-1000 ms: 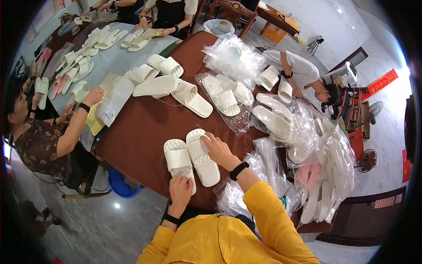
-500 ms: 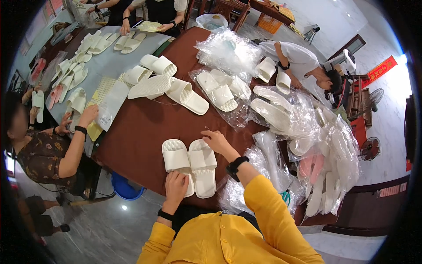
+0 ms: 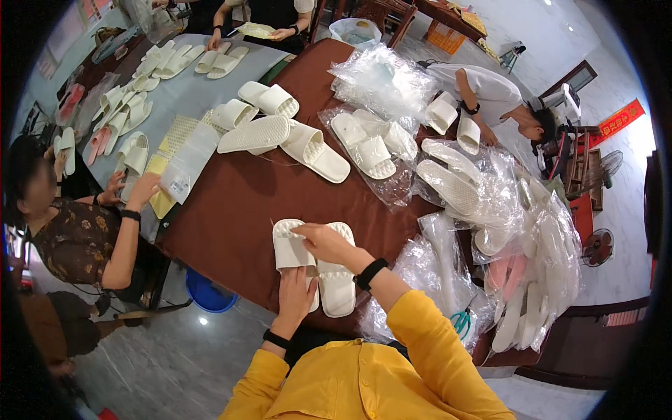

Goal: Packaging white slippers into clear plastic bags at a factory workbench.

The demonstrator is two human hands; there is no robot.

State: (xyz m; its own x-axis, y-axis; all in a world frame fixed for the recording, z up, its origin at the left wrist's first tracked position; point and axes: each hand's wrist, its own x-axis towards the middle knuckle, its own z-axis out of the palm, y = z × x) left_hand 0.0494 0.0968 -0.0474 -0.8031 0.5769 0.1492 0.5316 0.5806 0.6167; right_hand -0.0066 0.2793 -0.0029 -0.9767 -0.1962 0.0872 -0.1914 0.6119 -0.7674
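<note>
The left hand (image 3: 295,292) covers the heel of one white slipper (image 3: 290,246), and the right hand (image 3: 323,241) hides part of its strap and of the second slipper (image 3: 337,287). Slippers inside the clear bags (image 3: 532,280) blur into pale shapes; their number cannot be told
</note>
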